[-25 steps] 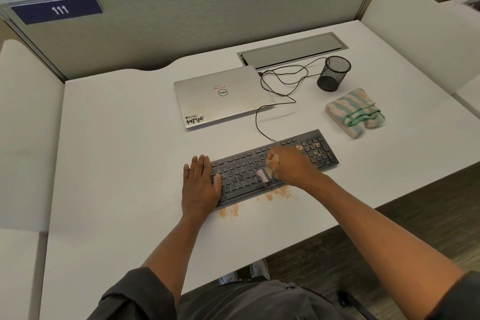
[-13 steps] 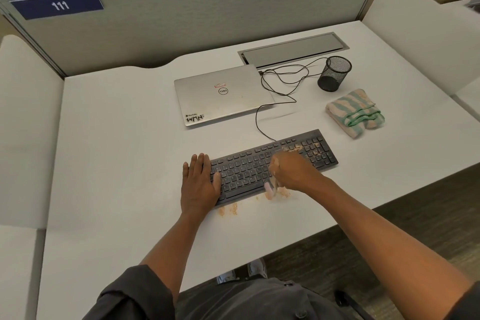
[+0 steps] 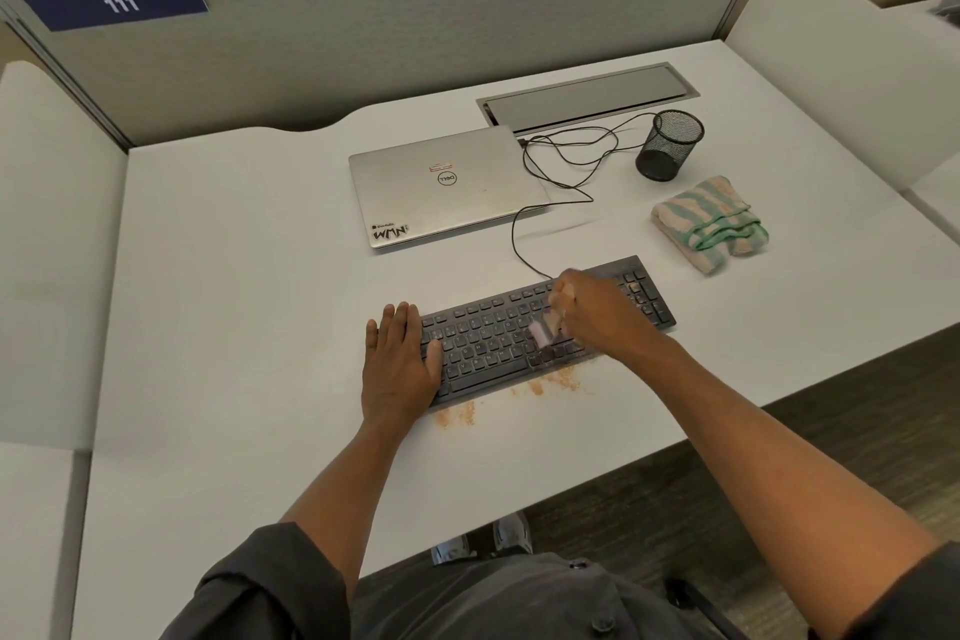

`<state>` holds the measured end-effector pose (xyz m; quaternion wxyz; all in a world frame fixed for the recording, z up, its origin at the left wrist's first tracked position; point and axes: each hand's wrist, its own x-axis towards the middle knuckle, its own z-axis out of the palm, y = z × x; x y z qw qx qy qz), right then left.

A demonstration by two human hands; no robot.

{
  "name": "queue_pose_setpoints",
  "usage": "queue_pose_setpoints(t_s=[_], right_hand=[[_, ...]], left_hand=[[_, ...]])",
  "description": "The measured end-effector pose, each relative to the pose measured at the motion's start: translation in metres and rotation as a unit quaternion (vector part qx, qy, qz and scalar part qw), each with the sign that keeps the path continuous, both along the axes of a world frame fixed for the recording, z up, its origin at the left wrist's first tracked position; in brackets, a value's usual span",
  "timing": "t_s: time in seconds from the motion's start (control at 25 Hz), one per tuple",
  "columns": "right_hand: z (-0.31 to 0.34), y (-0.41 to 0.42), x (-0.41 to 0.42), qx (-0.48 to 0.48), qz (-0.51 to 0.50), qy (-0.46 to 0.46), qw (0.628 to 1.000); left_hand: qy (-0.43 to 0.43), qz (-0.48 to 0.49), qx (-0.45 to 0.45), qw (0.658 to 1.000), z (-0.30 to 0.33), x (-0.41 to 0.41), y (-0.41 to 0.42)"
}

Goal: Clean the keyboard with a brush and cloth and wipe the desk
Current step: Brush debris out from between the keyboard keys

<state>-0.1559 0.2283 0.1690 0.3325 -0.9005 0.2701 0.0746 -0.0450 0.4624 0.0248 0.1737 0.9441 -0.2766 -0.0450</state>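
A black keyboard (image 3: 498, 338) lies on the white desk (image 3: 234, 307), angled up to the right. My left hand (image 3: 397, 364) rests flat on its left end with straight fingers. My right hand (image 3: 597, 312) grips a small brush (image 3: 543, 330) with a pale pink head over the keys right of the middle; the hand is blurred. Orange-brown crumbs (image 3: 550, 382) lie on the desk along the keyboard's near edge, and some dust shows on the right-hand keys (image 3: 634, 283). A folded striped green and beige cloth (image 3: 709, 221) lies to the upper right.
A shut silver laptop (image 3: 447, 187) sits behind the keyboard, with a black cable (image 3: 566, 156) looping to a cable hatch (image 3: 587, 96). A black mesh pen cup (image 3: 670, 146) stands by the cloth. Grey partitions wall the desk; its front edge is near my body.
My right hand swept the brush down to the keyboard's near edge, then back up onto the keys. More crumbs lie on the desk. My left hand stayed put.
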Motion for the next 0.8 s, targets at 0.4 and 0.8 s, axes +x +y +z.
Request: queue_pose_setpoints(t_s=[0.4, 0.8], right_hand=[[0.009, -0.008, 0.003, 0.033, 0.014, 0.084, 0.996], [0.001, -0.006, 0.005, -0.056, 0.025, 0.118, 0.991]], left_hand=[[-0.004, -0.003, -0.001, 1.000, 0.000, 0.000, 0.000], [-0.002, -0.001, 0.006, 1.000, 0.001, 0.000, 0.000]])
